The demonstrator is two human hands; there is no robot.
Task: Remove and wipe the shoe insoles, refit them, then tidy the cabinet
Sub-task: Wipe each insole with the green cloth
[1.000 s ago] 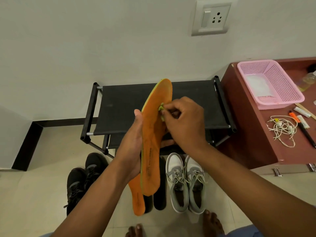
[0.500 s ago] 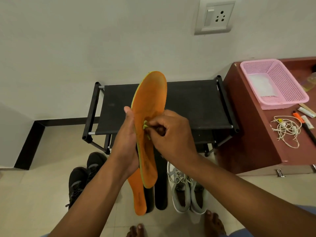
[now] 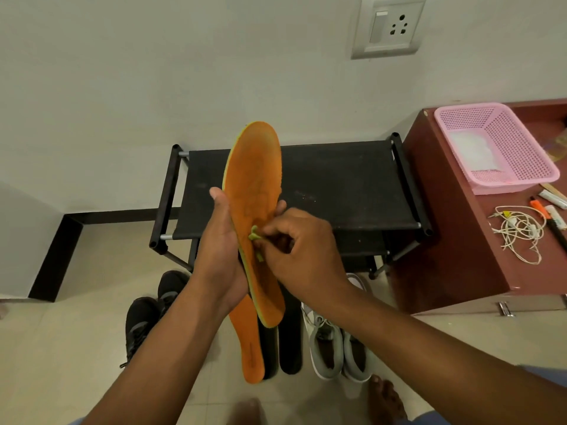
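The left hand [image 3: 222, 259] grips a long orange foam insole [image 3: 256, 210] upright by its edge, while the right hand [image 3: 302, 256] pinches a small yellow-green scrap [image 3: 255, 242] against its grainy face. Below both hands, a second orange insole [image 3: 250, 345] lies flat on the tiled floor [image 3: 61, 348].

2 orange insoles [image 3: 254, 210], 2 black insoles [image 3: 290, 342], seemingly 4 shoes [image 3: 325, 345].

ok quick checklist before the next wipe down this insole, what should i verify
1. Left hand grips the orange insole upright: ok.
2. Right hand pinches the green cloth against the insole: ok.
3. Cloth large enough to clean well: cannot tell, mostly hidden.
4. Second orange insole laid on the floor: ok.
5. Black insoles laid beside it: ok.
6. Grey shoes near for refitting: ok.
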